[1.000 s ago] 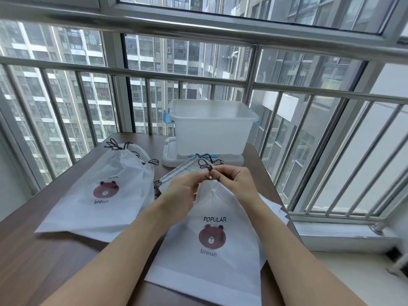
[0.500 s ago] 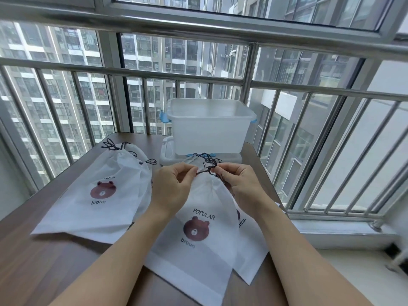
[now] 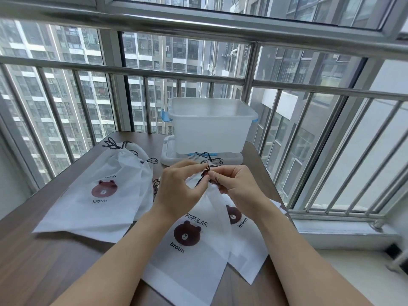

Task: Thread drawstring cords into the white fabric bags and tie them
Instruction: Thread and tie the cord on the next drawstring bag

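A white fabric bag [image 3: 189,257] with a brown bear print lies on the wooden table [image 3: 44,261] in front of me, its gathered mouth lifted. My left hand [image 3: 178,191] and my right hand [image 3: 236,188] meet above that mouth, and each pinches the dark drawstring cord [image 3: 206,173] between thumb and fingers. A second bear bag [image 3: 242,246] lies under it to the right. Tied bags [image 3: 103,191] with dark cord knots are piled at the left.
A translucent plastic box [image 3: 209,127] stands on its lid [image 3: 170,157] at the table's far edge, more cords lying by it. A metal railing [image 3: 309,133] and window close off the far and right sides. The table's right edge drops off near the sill.
The bag has shifted left, baring a second bag beneath on the right. My hands parted briefly, then closed together again on the cord at the gathered mouth.
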The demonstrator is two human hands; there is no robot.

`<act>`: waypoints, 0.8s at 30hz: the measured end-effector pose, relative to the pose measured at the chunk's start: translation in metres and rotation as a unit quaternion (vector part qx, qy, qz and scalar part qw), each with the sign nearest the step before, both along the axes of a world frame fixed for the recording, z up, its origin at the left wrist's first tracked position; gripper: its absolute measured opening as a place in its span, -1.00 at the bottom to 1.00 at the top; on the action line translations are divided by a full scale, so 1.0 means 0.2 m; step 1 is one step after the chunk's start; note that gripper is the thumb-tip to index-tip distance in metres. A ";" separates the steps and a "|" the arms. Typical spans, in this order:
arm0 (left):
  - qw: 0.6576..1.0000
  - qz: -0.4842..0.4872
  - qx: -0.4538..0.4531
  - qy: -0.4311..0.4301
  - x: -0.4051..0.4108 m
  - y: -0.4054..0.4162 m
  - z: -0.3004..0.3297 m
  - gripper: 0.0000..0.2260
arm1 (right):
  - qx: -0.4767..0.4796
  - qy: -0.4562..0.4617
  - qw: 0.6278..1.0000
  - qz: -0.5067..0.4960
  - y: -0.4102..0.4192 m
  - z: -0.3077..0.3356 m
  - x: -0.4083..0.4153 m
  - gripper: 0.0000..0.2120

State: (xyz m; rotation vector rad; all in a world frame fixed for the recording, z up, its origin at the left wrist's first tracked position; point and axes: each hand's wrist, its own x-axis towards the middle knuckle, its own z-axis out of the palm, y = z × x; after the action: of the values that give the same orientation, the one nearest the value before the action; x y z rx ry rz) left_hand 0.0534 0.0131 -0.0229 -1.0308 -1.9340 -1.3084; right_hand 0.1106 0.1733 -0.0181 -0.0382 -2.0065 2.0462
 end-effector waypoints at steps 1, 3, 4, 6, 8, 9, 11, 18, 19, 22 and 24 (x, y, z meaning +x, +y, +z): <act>1.000 -0.005 0.002 -0.013 0.00 0.00 0.00 -0.79 | 0.002 0.004 1.000 0.003 0.00 0.00 0.00 -0.89; 0.999 -0.022 0.002 -0.042 0.00 0.00 0.00 -0.81 | 0.007 0.010 1.000 0.008 0.01 0.00 0.00 -0.89; 0.998 -0.034 0.002 -0.056 0.00 0.00 0.00 -0.81 | 0.008 0.012 1.000 0.011 0.01 0.00 0.00 -0.88; 0.995 -0.050 0.005 -0.089 0.00 0.00 0.00 -0.81 | 0.013 0.011 1.000 0.015 0.02 0.00 -0.01 -0.88; 0.990 -0.059 0.008 -0.128 0.00 0.00 0.00 -0.81 | 0.028 0.013 0.999 0.017 0.02 0.00 -0.01 -0.89; 0.987 -0.064 0.005 -0.146 -0.01 0.00 -0.01 -0.80 | 0.042 0.016 0.999 0.016 0.02 0.00 -0.01 -0.89; 0.983 -0.075 -0.009 -0.169 -0.01 0.00 -0.01 -0.82 | 0.073 0.024 0.997 0.015 0.03 0.00 0.00 -0.89; 0.979 -0.055 -0.032 -0.195 -0.04 0.00 -0.03 -0.92 | 0.184 0.030 0.982 -0.036 0.05 -0.01 -0.02 -0.93; 0.975 -0.052 -0.030 -0.213 -0.04 0.00 -0.03 -0.92 | 0.192 0.032 0.979 -0.051 0.05 -0.01 -0.02 -0.93; 0.949 -0.081 -0.002 -0.304 -0.03 0.02 -0.01 -0.87 | 0.179 0.055 0.979 -0.080 0.03 -0.01 -0.03 -0.92; 0.896 -0.155 0.046 -0.413 -0.03 0.03 -0.01 -0.84 | 0.159 0.072 0.981 -0.083 0.03 -0.01 -0.03 -0.91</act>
State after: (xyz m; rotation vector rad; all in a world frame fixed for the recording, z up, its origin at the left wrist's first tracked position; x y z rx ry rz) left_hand 0.0476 0.0182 -0.0248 -0.8156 -2.3033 -2.2716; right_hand 0.1047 0.1792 -0.0201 0.0058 -2.1326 1.5636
